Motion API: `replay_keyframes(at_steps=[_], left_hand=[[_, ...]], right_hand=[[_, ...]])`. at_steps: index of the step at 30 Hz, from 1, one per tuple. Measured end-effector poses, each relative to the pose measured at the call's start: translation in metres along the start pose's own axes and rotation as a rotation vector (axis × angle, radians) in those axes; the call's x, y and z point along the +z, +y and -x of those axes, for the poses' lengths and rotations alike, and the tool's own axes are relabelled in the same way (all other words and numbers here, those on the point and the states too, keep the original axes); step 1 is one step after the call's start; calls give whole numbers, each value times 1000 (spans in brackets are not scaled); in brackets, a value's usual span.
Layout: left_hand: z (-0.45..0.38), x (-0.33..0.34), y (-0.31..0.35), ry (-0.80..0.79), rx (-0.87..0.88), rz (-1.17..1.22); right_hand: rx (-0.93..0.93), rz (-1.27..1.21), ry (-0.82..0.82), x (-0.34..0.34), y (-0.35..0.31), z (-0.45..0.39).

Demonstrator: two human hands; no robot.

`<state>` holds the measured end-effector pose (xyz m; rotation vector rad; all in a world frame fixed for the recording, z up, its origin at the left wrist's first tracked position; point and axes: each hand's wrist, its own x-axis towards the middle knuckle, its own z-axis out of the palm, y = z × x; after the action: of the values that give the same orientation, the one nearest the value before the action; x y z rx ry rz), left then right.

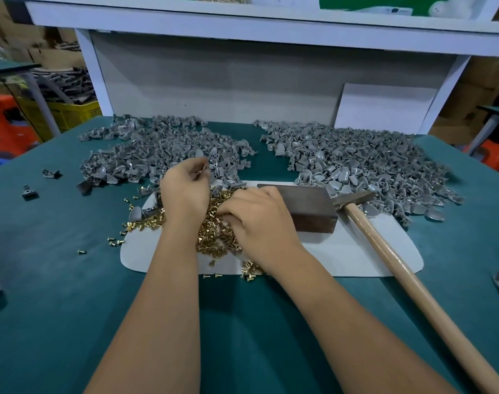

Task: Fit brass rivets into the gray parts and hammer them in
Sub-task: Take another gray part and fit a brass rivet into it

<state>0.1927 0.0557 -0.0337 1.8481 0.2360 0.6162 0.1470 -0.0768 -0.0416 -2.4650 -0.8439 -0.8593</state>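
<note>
Now the left hand pinches a small gray plastic part; the right hand, fingers curled, digs into the glittering heap of short brass rivets.

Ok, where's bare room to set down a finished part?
Bare white mat between the metal block and the hammer handle, and green table left of the mat. Crowded: rivets under both hands, gray piles behind.
</note>
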Motion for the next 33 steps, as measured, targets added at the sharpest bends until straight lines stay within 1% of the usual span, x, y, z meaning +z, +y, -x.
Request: replay_keyframes(at_steps=[2,3,7,11,14,17,19,22,24,28,31,33], left_hand=[[3,5,7,-12,-13,93],[5,9,11,-34,-11,122],[21,33,29,-201,66,137],[41,58,42,-369,193,17],[48,68,39,-438,179,-65],[48,70,33,-438,202,-131],[45,69,30,-416,237,-171],[42,66,27,-418,250,-194],[41,65,27,-415,229,-164],[38,64,25,-408,127,-76],[36,65,23,-480,117,-72],[36,68,22,-541,166,-87]], right_hand=[[9,-23,94,-6,7,-1],[43,-50,137,-10,12,-2],[315,-126,261,-29,39,-3],[607,-248,332,-39,64,2],[741,-339,364,-41,75,1],[783,-340,355,-42,80,-1],[773,-329,341,-41,80,-1],[748,-390,315,-42,78,0],[733,-394,291,-43,78,0],[696,-344,244,-43,79,0],[668,-325,175,-43,80,1],[649,-296,116,-44,80,0]])
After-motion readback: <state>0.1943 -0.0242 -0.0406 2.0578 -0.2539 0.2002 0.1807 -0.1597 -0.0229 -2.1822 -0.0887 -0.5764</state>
